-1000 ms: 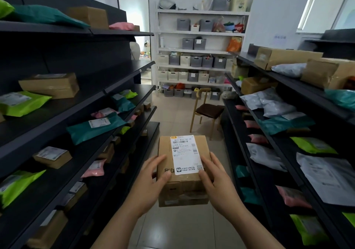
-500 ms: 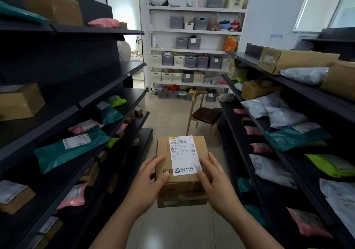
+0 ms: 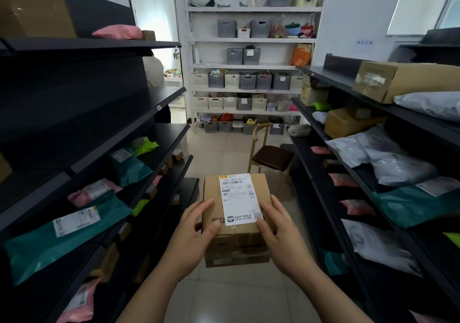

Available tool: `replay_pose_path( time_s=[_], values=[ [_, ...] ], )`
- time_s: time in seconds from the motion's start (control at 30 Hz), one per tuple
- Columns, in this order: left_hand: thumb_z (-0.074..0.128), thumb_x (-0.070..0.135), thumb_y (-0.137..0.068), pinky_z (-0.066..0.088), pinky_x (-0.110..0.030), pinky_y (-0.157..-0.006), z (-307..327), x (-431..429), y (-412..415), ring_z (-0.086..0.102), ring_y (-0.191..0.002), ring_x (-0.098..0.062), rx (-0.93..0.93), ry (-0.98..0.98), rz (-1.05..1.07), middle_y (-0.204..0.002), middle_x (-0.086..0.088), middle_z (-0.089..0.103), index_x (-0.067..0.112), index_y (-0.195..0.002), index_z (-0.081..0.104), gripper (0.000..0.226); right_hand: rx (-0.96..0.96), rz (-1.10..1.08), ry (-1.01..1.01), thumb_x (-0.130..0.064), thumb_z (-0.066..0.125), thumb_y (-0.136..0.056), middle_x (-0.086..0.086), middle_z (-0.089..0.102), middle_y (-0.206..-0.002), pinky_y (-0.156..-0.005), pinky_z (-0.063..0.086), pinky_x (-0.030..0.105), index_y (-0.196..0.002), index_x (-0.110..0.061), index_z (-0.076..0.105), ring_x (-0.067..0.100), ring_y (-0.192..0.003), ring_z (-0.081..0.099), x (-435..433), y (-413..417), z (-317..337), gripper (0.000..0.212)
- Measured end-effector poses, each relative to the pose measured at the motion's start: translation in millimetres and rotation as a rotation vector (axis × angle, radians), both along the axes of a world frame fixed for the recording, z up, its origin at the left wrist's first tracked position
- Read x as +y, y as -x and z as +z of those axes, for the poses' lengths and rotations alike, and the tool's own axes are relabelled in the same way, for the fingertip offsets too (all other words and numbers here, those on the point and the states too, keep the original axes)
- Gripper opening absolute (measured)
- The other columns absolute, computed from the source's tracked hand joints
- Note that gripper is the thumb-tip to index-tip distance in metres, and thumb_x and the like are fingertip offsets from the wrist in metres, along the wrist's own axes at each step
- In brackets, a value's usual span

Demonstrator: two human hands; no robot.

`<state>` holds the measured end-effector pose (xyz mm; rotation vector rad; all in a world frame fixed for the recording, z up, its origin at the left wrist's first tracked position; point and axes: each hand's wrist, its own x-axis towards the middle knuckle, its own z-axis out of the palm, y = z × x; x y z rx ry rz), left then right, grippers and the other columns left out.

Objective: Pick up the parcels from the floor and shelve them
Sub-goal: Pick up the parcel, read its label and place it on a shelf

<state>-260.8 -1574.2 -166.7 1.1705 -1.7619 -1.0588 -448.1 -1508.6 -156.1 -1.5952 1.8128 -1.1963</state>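
Observation:
I hold a brown cardboard parcel (image 3: 236, 238) with a white shipping label on top, at waist height in the middle of the aisle. My left hand (image 3: 191, 238) grips its left side with the thumb on top. My right hand (image 3: 281, 238) grips its right side. Black shelves run along the left (image 3: 129, 128) and the right (image 3: 323, 173), loaded with teal, pink, green and grey mailer bags and cardboard boxes.
A wooden chair (image 3: 270, 156) stands in the aisle ahead, close to the right shelf. A white rack (image 3: 251, 66) of grey and white baskets fills the back wall. Tiled floor (image 3: 224, 302) runs between the shelves. A doorway (image 3: 154, 36) is at the back left.
The view has advanced down the aisle; the left shelves' parcels have slid past to the left and the back rack looks nearer. Both hands keep the same grip on the parcel.

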Motion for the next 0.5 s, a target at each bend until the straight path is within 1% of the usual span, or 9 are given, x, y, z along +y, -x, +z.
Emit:
replay_pose_path(
  time_s=[0.07, 0.1, 0.13, 0.2, 0.27, 0.4, 0.5],
  values=[
    [0.059, 0.025, -0.091, 0.045, -0.015, -0.087, -2.3, -16.4, 6.6, 0.039, -0.129, -0.012, 0.004, -0.012, 0.012, -0.142, 0.016, 0.031, 0.033, -0.138, 0.044, 0.050, -0.008, 0.016, -0.002, -0.029, 0.044, -0.097, -0.014, 0.010, -0.156, -0.099, 0.026, 0.018, -0.137, -0.045, 0.033, -0.006, -0.126, 0.015, -19.6, 6.6, -3.5, 0.045],
    [0.059, 0.025, -0.091, 0.043, -0.012, -0.085, -3.7, -24.6, 9.9, 0.038, -0.129, -0.011, 0.005, -0.015, 0.022, -0.142, 0.016, 0.032, 0.033, -0.138, 0.044, 0.050, -0.008, 0.025, -0.006, -0.029, 0.044, -0.097, -0.014, 0.009, -0.156, -0.100, 0.026, 0.018, -0.137, -0.046, 0.032, -0.006, -0.128, 0.015, -29.7, 10.4, -5.2, 0.045],
    [0.059, 0.025, -0.091, 0.043, -0.013, -0.087, -5.6, -33.3, 13.0, 0.038, -0.130, -0.012, 0.009, -0.015, 0.034, -0.143, 0.015, 0.032, 0.033, -0.138, 0.045, 0.050, -0.009, 0.037, -0.011, -0.029, 0.044, -0.097, -0.014, 0.009, -0.157, -0.101, 0.026, 0.019, -0.137, -0.046, 0.032, -0.003, -0.132, 0.016, -40.5, 14.3, -6.3, 0.045],
    [0.060, 0.025, -0.091, 0.045, -0.025, -0.097, -7.4, -49.8, 20.3, 0.038, -0.131, -0.014, 0.012, -0.032, 0.062, -0.145, 0.014, 0.031, 0.033, -0.138, 0.044, 0.050, -0.015, 0.064, -0.027, -0.029, 0.044, -0.097, -0.013, 0.009, -0.157, -0.106, 0.028, 0.025, -0.135, -0.047, 0.031, 0.005, -0.139, 0.016, -63.2, 22.8, -7.8, 0.044],
    [0.060, 0.025, -0.090, 0.045, -0.036, -0.104, -7.2, -66.7, 28.2, 0.039, -0.131, -0.015, 0.018, -0.042, 0.095, -0.146, 0.014, 0.030, 0.033, -0.138, 0.045, 0.050, -0.010, 0.096, -0.032, -0.029, 0.043, -0.097, -0.012, 0.010, -0.157, -0.108, 0.028, 0.028, -0.135, -0.047, 0.031, 0.008, -0.142, 0.016, -86.0, 31.9, -8.0, 0.044],
    [0.062, 0.026, -0.089, 0.038, -0.041, -0.110, -5.2, -105.8, 49.1, 0.037, -0.134, -0.014, 0.011, -0.002, 0.165, -0.146, 0.013, 0.032, 0.035, -0.135, 0.046, 0.049, 0.016, 0.160, -0.015, -0.030, 0.043, -0.097, -0.012, 0.010, -0.157, -0.105, 0.023, 0.022, -0.138, -0.043, 0.032, 0.008, -0.142, 0.015, -135.8, 57.5, -3.8, 0.044],
    [0.062, 0.029, -0.089, 0.039, -0.042, -0.110, -2.9, -135.9, 69.4, 0.039, -0.132, -0.014, 0.015, -0.002, 0.209, -0.147, 0.015, 0.032, 0.038, -0.134, 0.046, 0.049, 0.023, 0.201, -0.023, -0.031, 0.043, -0.097, -0.013, 0.010, -0.157, -0.108, 0.026, 0.026, -0.140, -0.041, 0.031, 0.009, -0.142, 0.016, -175.0, 81.2, 1.8, 0.046]
  ],
)
